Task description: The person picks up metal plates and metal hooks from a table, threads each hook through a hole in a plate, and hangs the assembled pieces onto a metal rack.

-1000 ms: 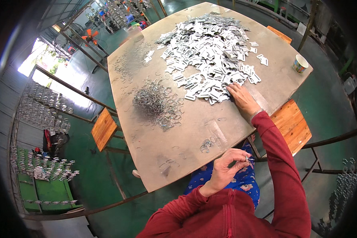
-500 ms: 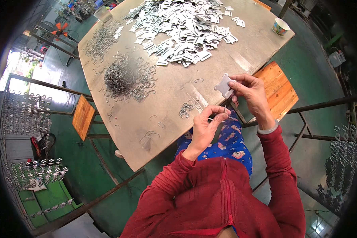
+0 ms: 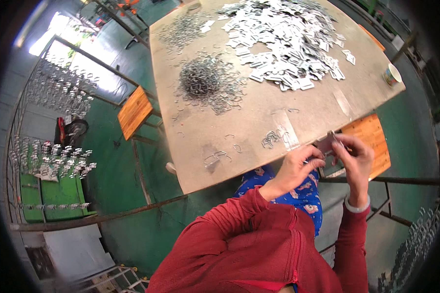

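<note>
Head view shows both hands together just off the near edge of the bench (image 3: pixel 259 122), above the person's lap: the right hand (image 3: pixel 354 161) has its grip pinched on a small flat metal plate (image 3: pixel 326 145), and the left hand (image 3: pixel 298 168) has its fingertips pressed together against that same plate. On the bench lie a heap of similar metal plates (image 3: pixel 283 39), a mound of wire clips (image 3: pixel 200 80), a few loose clips (image 3: pixel 274 139) near the hands, and a cup (image 3: pixel 391 75) at the right corner.

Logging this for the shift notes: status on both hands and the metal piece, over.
Left hand and right hand together at the table edge, pinching one small metal plate. Nothing blocking; plate pile and wire clip heap sit farther up.
</note>
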`<state>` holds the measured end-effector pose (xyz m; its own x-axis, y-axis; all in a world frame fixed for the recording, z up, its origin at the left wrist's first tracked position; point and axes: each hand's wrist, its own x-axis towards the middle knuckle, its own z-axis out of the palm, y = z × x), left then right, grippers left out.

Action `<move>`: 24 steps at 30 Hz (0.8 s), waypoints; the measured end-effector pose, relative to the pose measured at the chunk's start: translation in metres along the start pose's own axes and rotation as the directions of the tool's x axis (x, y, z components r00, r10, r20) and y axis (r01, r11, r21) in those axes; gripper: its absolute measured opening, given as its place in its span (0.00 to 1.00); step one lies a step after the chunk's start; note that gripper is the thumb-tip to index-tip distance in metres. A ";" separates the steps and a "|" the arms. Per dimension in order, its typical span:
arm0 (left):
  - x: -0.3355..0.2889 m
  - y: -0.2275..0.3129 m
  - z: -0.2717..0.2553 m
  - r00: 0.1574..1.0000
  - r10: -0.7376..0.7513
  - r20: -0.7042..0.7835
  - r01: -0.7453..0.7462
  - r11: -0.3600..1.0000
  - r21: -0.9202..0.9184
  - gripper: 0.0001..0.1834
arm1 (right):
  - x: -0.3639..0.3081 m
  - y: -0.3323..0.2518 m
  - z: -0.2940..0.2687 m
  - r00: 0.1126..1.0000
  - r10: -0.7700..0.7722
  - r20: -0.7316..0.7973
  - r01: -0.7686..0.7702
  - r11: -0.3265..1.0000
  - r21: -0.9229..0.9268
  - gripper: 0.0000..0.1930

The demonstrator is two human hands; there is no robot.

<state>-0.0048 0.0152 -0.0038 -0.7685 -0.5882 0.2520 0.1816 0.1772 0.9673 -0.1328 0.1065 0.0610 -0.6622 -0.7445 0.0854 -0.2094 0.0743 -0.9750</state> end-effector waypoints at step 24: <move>0.066 -0.055 -0.208 0.972 0.063 -0.225 0.151 0.562 0.813 0.04 | -0.017 -0.007 -0.002 0.996 -0.082 0.026 0.079 0.994 0.081 0.06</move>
<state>0.0620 -0.1980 -0.0338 -0.5979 -0.7380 0.3129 -0.5133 0.6523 0.5577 -0.1214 0.1195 0.0669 -0.6236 -0.7653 0.1592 -0.2022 -0.0389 -0.9786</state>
